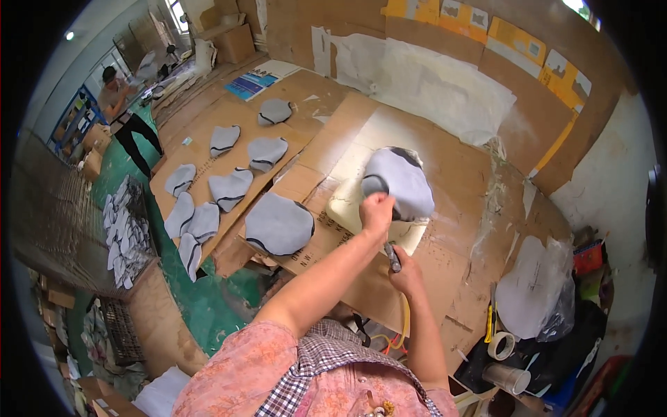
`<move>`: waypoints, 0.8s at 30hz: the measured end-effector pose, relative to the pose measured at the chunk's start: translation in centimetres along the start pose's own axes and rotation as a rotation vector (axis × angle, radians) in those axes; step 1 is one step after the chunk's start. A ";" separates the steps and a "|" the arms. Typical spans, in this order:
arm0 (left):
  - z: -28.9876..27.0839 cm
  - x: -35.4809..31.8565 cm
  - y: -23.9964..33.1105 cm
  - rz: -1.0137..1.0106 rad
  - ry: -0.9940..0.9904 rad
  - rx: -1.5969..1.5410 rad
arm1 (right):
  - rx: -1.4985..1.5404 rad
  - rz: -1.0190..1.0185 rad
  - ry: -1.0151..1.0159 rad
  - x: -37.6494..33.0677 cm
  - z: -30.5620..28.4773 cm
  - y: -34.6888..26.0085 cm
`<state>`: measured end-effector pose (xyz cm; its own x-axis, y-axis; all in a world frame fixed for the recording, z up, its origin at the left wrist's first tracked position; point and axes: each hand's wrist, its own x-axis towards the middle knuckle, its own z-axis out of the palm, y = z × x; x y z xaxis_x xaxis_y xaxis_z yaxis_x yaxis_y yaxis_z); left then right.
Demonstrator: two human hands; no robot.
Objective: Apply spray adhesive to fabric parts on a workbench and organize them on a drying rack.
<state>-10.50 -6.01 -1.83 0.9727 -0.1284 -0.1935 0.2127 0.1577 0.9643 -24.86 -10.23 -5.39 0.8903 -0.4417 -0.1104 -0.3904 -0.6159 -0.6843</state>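
A grey fabric piece (406, 182) with dark edging lies on a pale, stained pad on the cardboard-covered table. My left hand (377, 214) is closed at its near-left edge, pinching a darker folded flap. Just below and to the right, my right hand (407, 272) wraps round a metal spray gun (392, 256), pointed toward the grey piece but apart from it. A yellow hose (406, 313) runs down from this hand. The gun's nozzle is partly hidden by my left arm. Another large grey piece (279, 224) rests to the left of my left forearm.
Several smaller grey pieces (231, 187) are spread over the cardboard at left. A pile of grey pieces (125, 233) sits farther left. At right are a tape roll (501, 345), a yellow cutter (490, 323) and a metal cup (507, 378). Another person (121, 115) stands at far left.
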 end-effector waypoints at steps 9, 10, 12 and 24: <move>0.4 5.4 26.9 -0.025 -0.231 -0.363 | 0.328 -0.204 0.058 -0.2 0.9 5.0; -1.5 6.0 28.0 -0.007 -0.205 -0.381 | 0.323 -0.303 0.111 -1.3 1.1 5.2; -5.3 6.6 29.5 0.020 -0.145 -0.423 | 0.311 -0.370 0.185 -2.9 1.4 5.5; -33.5 13.1 30.6 -0.014 0.328 -0.421 | 0.030 -0.177 0.342 -4.5 3.0 2.0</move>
<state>11.86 29.95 19.07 0.9331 0.1691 -0.3173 0.1794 0.5457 0.8186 -28.96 -7.56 -8.39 0.8119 -0.5252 0.2551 -0.2259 -0.6854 -0.6922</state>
